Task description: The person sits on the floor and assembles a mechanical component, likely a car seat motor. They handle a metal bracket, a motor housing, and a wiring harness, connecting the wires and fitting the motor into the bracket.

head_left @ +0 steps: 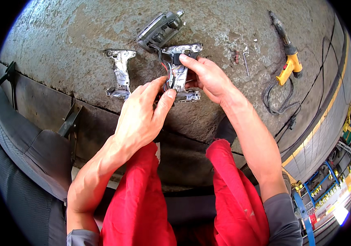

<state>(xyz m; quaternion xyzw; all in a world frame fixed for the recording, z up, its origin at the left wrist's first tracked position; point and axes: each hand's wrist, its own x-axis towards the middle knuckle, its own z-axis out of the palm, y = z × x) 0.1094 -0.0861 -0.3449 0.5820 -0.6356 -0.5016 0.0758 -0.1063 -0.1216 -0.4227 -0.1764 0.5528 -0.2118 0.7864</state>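
Note:
A silvery cast-metal bracket [180, 77] with wide ends is between my two hands, low over the worn surface. My right hand [214, 80] grips its right side, thumb on a small black block [177, 59] near the far end, with the other fingers partly hidden behind the metal. Along the left side run thin wires [164, 65], black, red and grey. My left hand [138, 115] closes thumb and fingertips around them near the bracket's middle. The wires lead up to a dark oblong plastic housing [159, 32] lying just beyond.
To the left lies a second, similar metal bracket [122, 71]. A small reddish-brown piece [236, 57] and a thin L-shaped metal key [246, 63] lie at right. Farther right is a yellow heat gun [291, 65] with a coiled black cord [269, 98]. A dark seat [40, 151] stands at left.

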